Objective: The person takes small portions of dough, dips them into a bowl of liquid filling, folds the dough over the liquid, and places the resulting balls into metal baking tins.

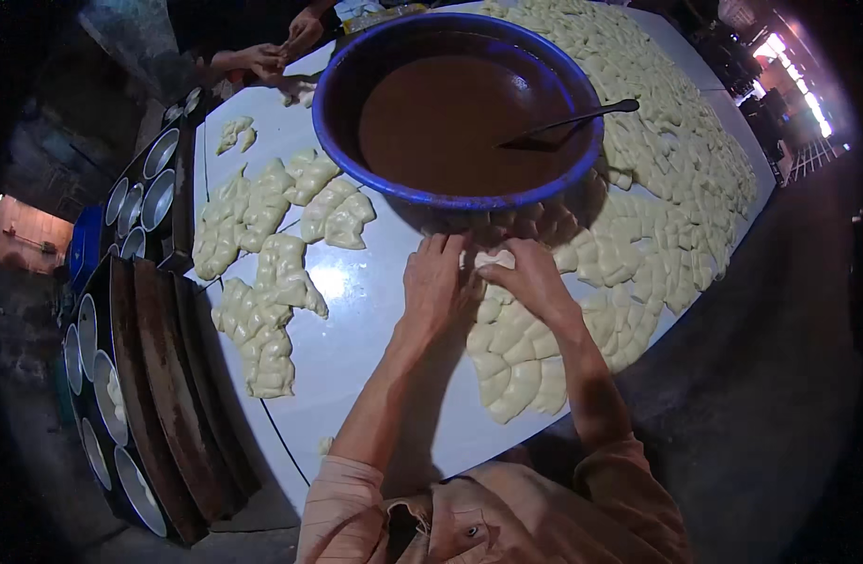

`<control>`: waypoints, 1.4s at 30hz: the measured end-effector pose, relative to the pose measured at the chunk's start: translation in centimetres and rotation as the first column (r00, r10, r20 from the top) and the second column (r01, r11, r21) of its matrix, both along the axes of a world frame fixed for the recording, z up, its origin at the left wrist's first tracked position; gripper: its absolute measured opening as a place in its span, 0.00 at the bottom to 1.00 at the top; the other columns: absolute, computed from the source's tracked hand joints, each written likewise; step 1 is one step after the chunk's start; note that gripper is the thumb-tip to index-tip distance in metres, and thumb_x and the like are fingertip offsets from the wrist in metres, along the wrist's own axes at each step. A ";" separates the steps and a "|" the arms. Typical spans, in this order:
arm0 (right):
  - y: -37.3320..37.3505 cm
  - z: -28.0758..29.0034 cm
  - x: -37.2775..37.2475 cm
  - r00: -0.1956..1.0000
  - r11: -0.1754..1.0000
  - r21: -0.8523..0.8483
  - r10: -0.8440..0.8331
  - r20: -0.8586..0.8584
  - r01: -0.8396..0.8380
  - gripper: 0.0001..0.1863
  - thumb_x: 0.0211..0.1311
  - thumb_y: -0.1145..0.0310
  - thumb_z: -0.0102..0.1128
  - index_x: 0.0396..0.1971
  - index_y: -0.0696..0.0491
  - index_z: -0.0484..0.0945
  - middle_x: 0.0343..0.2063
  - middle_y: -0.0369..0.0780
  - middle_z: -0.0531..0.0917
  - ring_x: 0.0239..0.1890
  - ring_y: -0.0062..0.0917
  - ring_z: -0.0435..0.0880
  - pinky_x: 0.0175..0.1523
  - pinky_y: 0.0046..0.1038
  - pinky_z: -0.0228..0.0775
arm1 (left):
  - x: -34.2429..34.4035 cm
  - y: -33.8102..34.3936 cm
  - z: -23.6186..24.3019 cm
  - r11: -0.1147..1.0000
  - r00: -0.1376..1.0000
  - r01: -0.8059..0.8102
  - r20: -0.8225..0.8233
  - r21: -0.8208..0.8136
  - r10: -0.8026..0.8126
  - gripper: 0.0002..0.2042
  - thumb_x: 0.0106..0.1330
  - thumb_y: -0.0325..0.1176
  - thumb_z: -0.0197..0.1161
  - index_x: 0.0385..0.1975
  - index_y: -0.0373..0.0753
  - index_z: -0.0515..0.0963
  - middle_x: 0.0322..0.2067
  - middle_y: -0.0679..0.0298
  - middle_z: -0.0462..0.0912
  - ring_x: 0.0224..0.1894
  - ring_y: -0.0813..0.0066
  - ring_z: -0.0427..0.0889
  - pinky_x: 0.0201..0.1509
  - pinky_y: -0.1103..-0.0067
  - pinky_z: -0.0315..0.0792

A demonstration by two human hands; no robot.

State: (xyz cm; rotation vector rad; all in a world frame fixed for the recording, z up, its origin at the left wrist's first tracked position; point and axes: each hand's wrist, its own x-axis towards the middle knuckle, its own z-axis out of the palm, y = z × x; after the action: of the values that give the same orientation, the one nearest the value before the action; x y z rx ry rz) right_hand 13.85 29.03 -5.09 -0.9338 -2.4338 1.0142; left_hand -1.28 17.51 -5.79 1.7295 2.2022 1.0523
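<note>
Just in front of a large blue basin point(356, 169), both hands work at a small pale dough piece point(493, 259). My right hand point(533, 280) has its thumb and fingers closed round the dough piece. Close beside it, my left hand point(433, 277) has its fingers bent at the piece's left side; their tips are partly hidden. Brown liquid point(441, 122) fills much of the basin, and a dark-handled utensil point(582, 118) leans in it over the right rim. Soft dough pieces point(516, 362) lie packed together beneath and right of my right hand.
More dough pieces point(676, 160) cover the table's right side; joined clumps point(267, 310) lie left. Round metal tins point(112, 399), some holding dough, stand in dark trays point(159, 376) along the left edge. Another person's hands point(262, 61) are at the far left.
</note>
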 end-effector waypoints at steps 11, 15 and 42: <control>0.7 2.5 0.3 0.926 0.719 -0.683 -0.333 -0.177 0.128 0.17 0.60 0.66 0.64 0.43 0.62 0.75 0.36 0.40 0.80 0.35 0.22 0.83 0.32 0.21 0.76 | -0.1 -0.4 0.1 1.000 0.990 -0.026 0.137 0.003 0.025 0.17 0.58 0.34 0.68 0.47 0.39 0.78 0.42 0.54 0.79 0.46 0.52 0.77 0.49 0.64 0.71; 0.7 2.9 0.3 0.987 0.912 -0.409 0.028 0.159 0.040 0.14 0.55 0.68 0.67 0.39 0.60 0.78 0.32 0.43 0.83 0.32 0.25 0.84 0.33 0.28 0.75 | 0.1 -0.4 0.4 1.000 0.993 0.023 0.116 0.006 -0.024 0.23 0.55 0.37 0.70 0.50 0.39 0.76 0.44 0.55 0.78 0.48 0.51 0.76 0.51 0.62 0.69; -0.5 7.7 5.0 0.878 0.594 -0.725 -0.064 -0.475 -0.349 0.11 0.56 0.74 0.65 0.39 0.58 0.79 0.34 0.39 0.83 0.33 0.20 0.82 0.37 0.20 0.74 | 1.3 0.5 -0.7 0.998 0.995 0.056 -0.078 0.023 -0.054 0.08 0.57 0.34 0.66 0.36 0.46 0.85 0.42 0.69 0.85 0.52 0.70 0.77 0.55 0.66 0.66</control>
State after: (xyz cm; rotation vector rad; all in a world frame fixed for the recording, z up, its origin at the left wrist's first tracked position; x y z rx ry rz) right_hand 18.82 28.52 2.62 -0.5830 -1.6112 2.2087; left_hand 0.04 18.00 -6.53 1.8614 2.1810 1.0218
